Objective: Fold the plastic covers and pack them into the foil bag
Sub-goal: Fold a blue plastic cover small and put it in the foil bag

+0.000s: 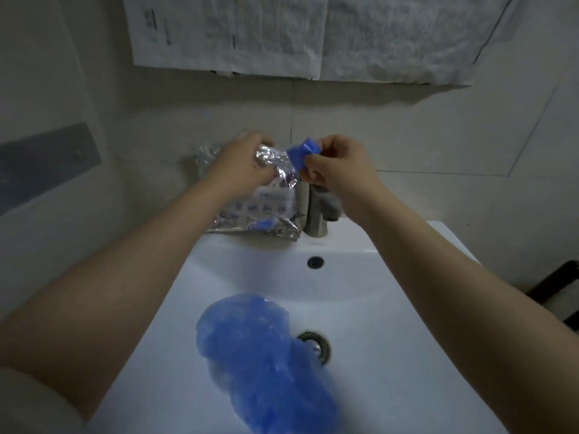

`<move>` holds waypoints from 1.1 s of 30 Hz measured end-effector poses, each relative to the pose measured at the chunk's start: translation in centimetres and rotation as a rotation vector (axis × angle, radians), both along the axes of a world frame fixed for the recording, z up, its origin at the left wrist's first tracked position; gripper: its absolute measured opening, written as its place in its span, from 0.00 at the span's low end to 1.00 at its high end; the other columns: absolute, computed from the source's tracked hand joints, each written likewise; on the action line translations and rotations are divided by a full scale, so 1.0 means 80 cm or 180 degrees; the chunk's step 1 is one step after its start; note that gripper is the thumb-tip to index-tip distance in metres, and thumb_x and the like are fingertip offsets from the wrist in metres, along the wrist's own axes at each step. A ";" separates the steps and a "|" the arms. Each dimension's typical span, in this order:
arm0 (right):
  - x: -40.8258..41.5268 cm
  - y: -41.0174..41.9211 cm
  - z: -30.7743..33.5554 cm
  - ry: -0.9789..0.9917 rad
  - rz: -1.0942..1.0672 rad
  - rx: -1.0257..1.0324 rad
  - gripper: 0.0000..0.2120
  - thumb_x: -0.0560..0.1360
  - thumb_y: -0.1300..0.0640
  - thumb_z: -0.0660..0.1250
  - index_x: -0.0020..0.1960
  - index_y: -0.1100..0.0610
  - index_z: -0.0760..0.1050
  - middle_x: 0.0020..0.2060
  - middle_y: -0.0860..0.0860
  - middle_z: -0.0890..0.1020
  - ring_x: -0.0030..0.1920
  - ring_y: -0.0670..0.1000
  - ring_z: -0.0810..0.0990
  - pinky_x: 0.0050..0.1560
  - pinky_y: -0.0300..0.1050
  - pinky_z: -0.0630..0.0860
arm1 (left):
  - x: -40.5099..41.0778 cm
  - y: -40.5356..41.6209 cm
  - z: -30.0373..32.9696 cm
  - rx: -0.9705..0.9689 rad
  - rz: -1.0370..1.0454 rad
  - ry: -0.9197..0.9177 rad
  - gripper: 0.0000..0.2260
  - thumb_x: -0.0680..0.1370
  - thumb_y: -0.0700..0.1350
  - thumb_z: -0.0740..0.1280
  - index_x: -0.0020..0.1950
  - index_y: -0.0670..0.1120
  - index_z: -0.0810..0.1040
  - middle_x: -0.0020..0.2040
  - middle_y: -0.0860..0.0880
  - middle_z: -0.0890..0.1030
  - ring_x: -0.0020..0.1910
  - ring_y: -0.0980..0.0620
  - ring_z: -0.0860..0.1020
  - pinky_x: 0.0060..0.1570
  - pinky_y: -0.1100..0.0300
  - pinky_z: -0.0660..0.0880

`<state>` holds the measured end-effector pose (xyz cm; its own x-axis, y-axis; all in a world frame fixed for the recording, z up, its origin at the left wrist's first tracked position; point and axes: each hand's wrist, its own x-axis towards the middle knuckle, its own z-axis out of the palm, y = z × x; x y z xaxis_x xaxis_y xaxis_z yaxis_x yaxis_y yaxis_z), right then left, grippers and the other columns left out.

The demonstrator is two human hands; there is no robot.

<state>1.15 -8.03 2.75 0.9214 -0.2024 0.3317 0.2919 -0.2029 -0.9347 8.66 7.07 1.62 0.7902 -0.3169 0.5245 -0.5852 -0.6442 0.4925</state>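
Feeding a folded blue cover (303, 154) into the foil bag (261, 195) at the far rim of the sink (391, 308), the right hand (335, 164) pinches it while the left hand (242, 161) grips the bag's mouth to steady it, more covers (263, 355) waiting in the near basin.

Covers (266, 364) in sink (391, 355), foil bag (263, 214) behind.
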 end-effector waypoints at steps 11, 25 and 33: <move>0.072 0.009 0.022 0.0180 -0.0151 0.0032 0.03 0.74 0.64 0.66 0.43 0.58 0.74 0.36 0.54 0.77 0.38 0.50 0.75 0.41 0.40 0.74 | 0.072 -0.001 0.018 0.1523 0.0318 -0.0137 0.16 0.75 0.46 0.68 0.62 0.45 0.73 0.54 0.44 0.79 0.47 0.47 0.75 0.44 0.58 0.68; 0.135 0.051 0.021 0.0329 -0.0326 -0.4395 0.09 0.77 0.58 0.61 0.55 0.56 0.77 0.50 0.54 0.79 0.51 0.56 0.74 0.59 0.51 0.66 | 0.032 0.014 -0.022 0.0904 -0.0046 -0.0673 0.08 0.75 0.39 0.66 0.52 0.37 0.78 0.53 0.38 0.78 0.53 0.40 0.76 0.48 0.54 0.67; 0.107 0.032 0.021 -0.0189 -0.0283 -0.3178 0.11 0.78 0.56 0.61 0.48 0.62 0.79 0.40 0.57 0.80 0.42 0.53 0.75 0.36 0.43 0.65 | 0.045 0.011 -0.006 0.0525 0.0072 -0.0491 0.09 0.78 0.42 0.61 0.46 0.42 0.80 0.44 0.40 0.80 0.45 0.41 0.77 0.42 0.52 0.72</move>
